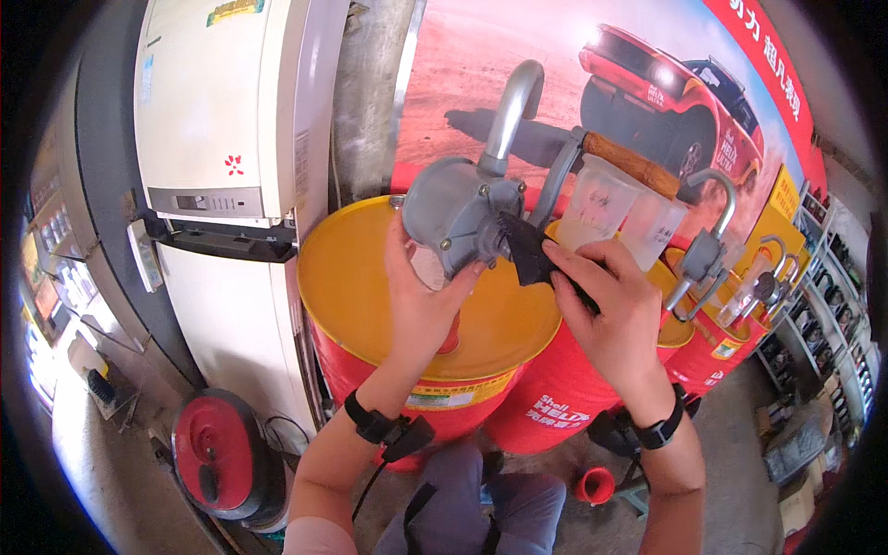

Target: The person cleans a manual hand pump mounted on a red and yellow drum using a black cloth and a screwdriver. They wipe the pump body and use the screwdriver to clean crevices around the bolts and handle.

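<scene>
A grey metal hand-crank drum pump (447,211) stands over the yellow top of a red oil drum (347,277). Its curved spout (507,116) rises at the top, and its crank carries a wooden handle (629,165) on the right. My left hand (416,291) is wrapped round the lower left side of the pump body, steadying it. Between the fingers of my right hand (606,291) is a black cloth (529,254), pressed against the pump's front near the crank hub. The cloth's far end and part of the hub are hidden.
Translucent measuring jugs (601,203) stand behind the crank. More drums with pumps (705,259) line up to the right, near shelves (832,324). A white cabinet (222,120) is at left, with a red-lidded machine (217,444) below it. A red round container (595,485) sits on the floor.
</scene>
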`<state>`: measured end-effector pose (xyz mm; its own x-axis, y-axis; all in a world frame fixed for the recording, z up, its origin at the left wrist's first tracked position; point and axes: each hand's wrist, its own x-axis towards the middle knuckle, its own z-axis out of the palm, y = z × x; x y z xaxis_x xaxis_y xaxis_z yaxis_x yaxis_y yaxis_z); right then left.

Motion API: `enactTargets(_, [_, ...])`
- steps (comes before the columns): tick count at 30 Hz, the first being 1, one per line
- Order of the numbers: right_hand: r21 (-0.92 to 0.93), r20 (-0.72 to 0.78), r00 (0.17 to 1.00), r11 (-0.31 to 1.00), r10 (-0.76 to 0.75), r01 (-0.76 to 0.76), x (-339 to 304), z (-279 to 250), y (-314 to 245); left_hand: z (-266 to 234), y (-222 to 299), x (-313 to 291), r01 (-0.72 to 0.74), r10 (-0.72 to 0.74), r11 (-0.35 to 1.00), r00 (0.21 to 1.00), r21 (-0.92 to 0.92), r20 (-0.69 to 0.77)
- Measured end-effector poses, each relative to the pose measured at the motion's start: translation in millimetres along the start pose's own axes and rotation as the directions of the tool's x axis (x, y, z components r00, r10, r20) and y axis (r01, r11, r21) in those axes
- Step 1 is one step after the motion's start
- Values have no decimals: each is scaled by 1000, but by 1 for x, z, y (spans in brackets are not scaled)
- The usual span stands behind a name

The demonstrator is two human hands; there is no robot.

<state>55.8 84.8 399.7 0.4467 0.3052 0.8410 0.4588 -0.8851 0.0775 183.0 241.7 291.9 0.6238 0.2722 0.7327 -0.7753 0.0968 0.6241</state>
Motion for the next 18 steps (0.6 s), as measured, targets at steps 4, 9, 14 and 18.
enactTargets(4, [-221, 87, 981, 956, -175, 190, 17, -6, 5, 7, -11, 5, 105, -103, 988, 994, -112, 29])
enactTargets(9, [-357, 228, 940, 876, -254, 324, 36, -14, -6, 9, -19, 0, 85, -86, 991, 996, -103, -8])
enactTargets(14, [-462, 337, 910, 801, -240, 382, 33, -13, -24, 11, -21, -1, 120, -124, 984, 992, -129, -27])
enactTargets(18, [-465, 324, 902, 782, -286, 415, 32, -9, -27, 10, -19, -1, 141, -146, 976, 989, -163, -19])
